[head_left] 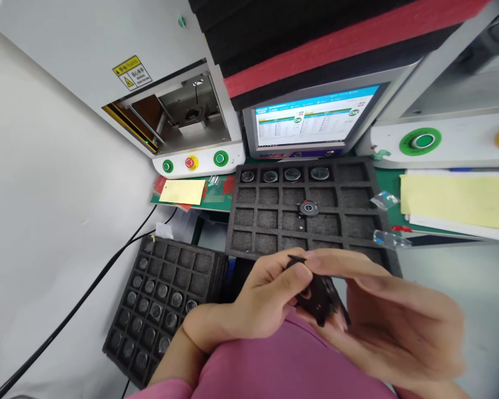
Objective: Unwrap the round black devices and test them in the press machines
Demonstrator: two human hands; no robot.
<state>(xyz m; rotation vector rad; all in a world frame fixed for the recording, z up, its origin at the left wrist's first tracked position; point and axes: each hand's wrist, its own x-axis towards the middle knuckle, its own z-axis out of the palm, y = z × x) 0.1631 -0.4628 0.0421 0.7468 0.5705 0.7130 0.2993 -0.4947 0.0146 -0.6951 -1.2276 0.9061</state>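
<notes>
Both of my hands hold one small black part [318,296] close to my chest, just above my pink shirt. My left hand [258,302] pinches its left edge with thumb and fingers. My right hand [393,318] cups it from the right and below, fingers stretched over the top. Beyond my hands lies a black foam tray [270,213] with a grid of square pockets. Several round parts sit in its far row, and one round black part [308,208] rests on the grid in the middle.
A second black foam tray [199,274], holding several round parts, lies lower left. A white machine [191,116] with green and red buttons stands behind, a monitor [311,122] showing green OK marks beside it. Yellow paper [457,200] lies right; black cables [108,266] run left.
</notes>
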